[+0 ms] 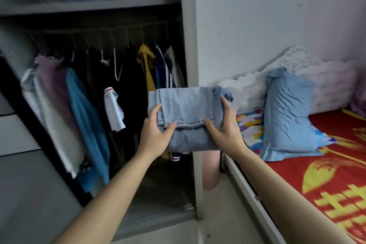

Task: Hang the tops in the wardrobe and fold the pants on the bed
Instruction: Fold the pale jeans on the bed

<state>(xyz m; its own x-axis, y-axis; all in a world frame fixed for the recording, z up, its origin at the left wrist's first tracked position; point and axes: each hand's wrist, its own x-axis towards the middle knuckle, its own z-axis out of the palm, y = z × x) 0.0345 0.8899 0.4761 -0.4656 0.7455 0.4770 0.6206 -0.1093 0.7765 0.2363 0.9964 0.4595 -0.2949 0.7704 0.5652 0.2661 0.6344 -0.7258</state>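
In the middle of the view, in front of the right side panel of the wardrobe (190, 49), a folded pair of light-blue denim pants (186, 105) is held up in the air by both hands. It lies flat as a neat rectangle with a stitched hem running across its near part, clear of the bed (326, 174) to the right.

Both bare forearms reach forward from the near edge and converge on the bundle. The left hand (156, 134) grips its near left corner, thumb laid on top along the hem, and one of its fingers (156, 108) is curled up over the left edge. The right hand (227, 130) grips the right side, thumb on top by the hem and its fingers (225, 103) wrapped round the far right edge.

To the left the wardrobe stands open. On a rail (118, 28) under a shelf (89, 5) hang tops: a yellow top (146, 61) just behind the pants, a white top (113, 109) with a striped collar further left, and a blue top (85, 125) nearer the left side. Dark garments hang between them.

On the right the bed carries a red cover with yellow patterns. A light-blue pillow (287, 115) lies at its far end, against pale bedding piled by the wall (257, 16).
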